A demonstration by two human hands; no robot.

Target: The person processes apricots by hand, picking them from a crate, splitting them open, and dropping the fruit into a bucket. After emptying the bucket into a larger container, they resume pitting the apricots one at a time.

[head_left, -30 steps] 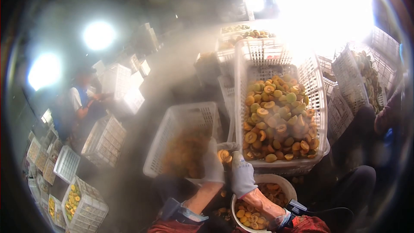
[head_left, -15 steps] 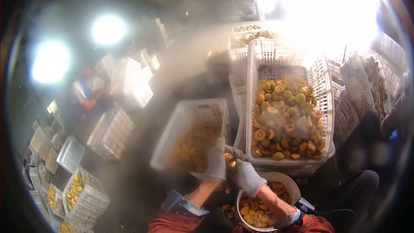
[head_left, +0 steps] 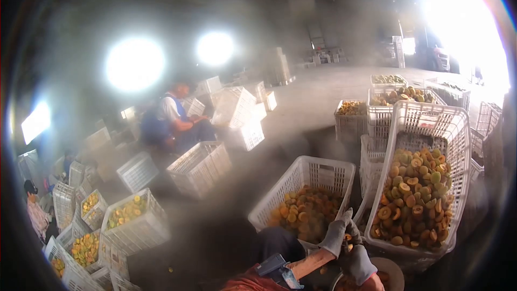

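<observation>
My left hand [head_left: 334, 237], in a pale grey glove, is at the near right corner of a white crate [head_left: 327, 166] that holds orange halved apricots [head_left: 304, 213]. Its fingers look drawn together and point up and right. Just beside it my right hand [head_left: 361, 265], also gloved, is closed, with a small piece of apricot [head_left: 349, 248] showing between the two hands. What the left fingers grip is hidden. Below the right hand stands a white bucket [head_left: 397, 276], partly cut off by the frame, with cut fruit inside.
A large tilted crate [head_left: 458, 156] full of halved apricots stands right of my hands. More filled crates [head_left: 353, 121] are behind it. At left a person [head_left: 180, 113] sits among white crates [head_left: 202, 170]; another person [head_left: 36, 213] is at the far left edge.
The view has swung left and up, so my hands and the crates appear farther right and lower. My hands stay close together between the crate and the bucket.
</observation>
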